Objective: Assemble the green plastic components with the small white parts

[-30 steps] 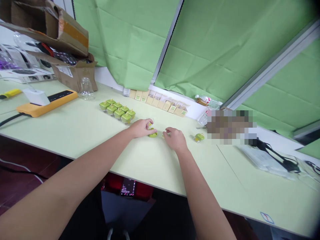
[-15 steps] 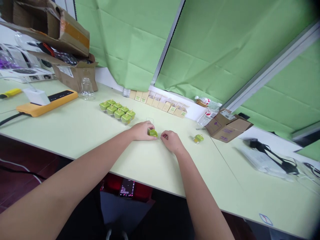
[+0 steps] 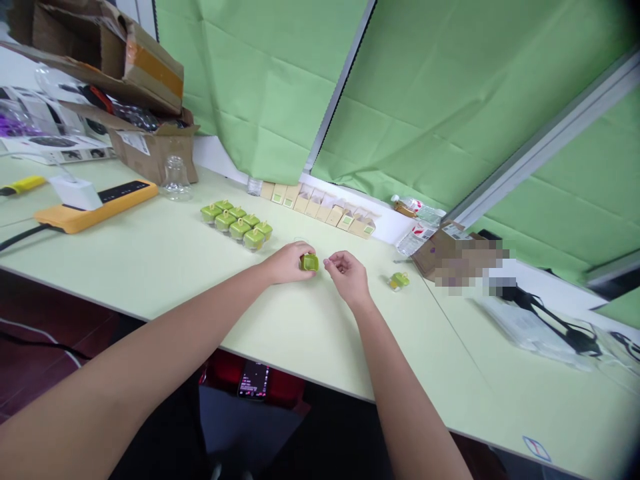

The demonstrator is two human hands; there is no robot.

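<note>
My left hand [image 3: 287, 264] is closed around a small green lid [image 3: 311, 263], held just over the table with its face tilted towards me. To its right, my right hand [image 3: 349, 279] has thumb and index finger pinched together, a short gap from the lid. Whatever the pinch holds, if anything, is too small to make out. Behind my left hand stands a clear cup [image 3: 301, 241], partly hidden. Several small clear pots with green lids and yellowish loops [image 3: 240, 229] stand in rows to the left. A single green-lidded pot [image 3: 399, 281] sits to the right.
Small cardboard boxes [image 3: 320, 208] line the wall. An orange power strip [image 3: 110, 206], a clear jar [image 3: 176, 179] and large cartons [image 3: 150, 150] are at left. Plastic bottles [image 3: 416, 237], a blurred carton [image 3: 433, 257] and black straps [image 3: 550, 317] lie right. A phone [image 3: 254, 381] rests below the table edge.
The green lid in my left hand has turned so more of its face shows. My right hand has rotated slightly, its fingers lifting a little, still pinched beside the lid.
</note>
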